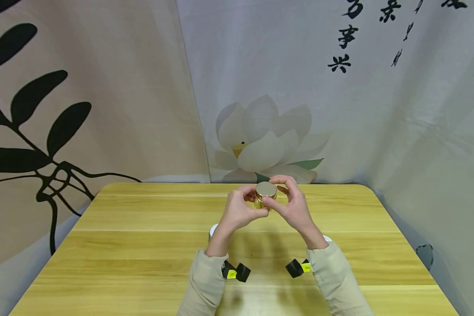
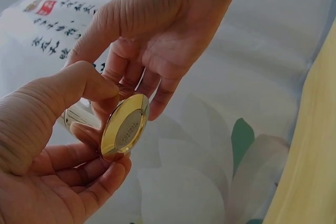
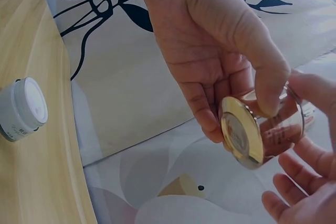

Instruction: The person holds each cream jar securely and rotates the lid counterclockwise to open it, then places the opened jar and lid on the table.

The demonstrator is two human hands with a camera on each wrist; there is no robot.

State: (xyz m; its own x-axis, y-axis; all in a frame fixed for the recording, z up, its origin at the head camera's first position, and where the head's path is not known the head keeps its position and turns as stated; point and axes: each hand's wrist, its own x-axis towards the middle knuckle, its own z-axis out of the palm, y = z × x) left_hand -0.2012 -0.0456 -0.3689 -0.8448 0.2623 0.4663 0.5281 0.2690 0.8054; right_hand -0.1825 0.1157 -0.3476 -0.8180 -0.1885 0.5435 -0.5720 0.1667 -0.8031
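Both hands hold a small gold cosmetic jar above the far edge of the table. Its pale round lid faces up in the head view. From below, the wrist views show a shiny gold base with small print on it, and a clear, reflective side wall. My left hand grips the jar's body between thumb and curled fingers. On the other side, my right hand pinches the jar near its lid, thumb in front and index finger behind. Fingers partly cover the jar.
A white jar stands on the wooden table, partly behind the left forearm; the right wrist view shows a white-lidded jar. Another white rim peeks out by the right wrist. A printed curtain hangs behind the table.
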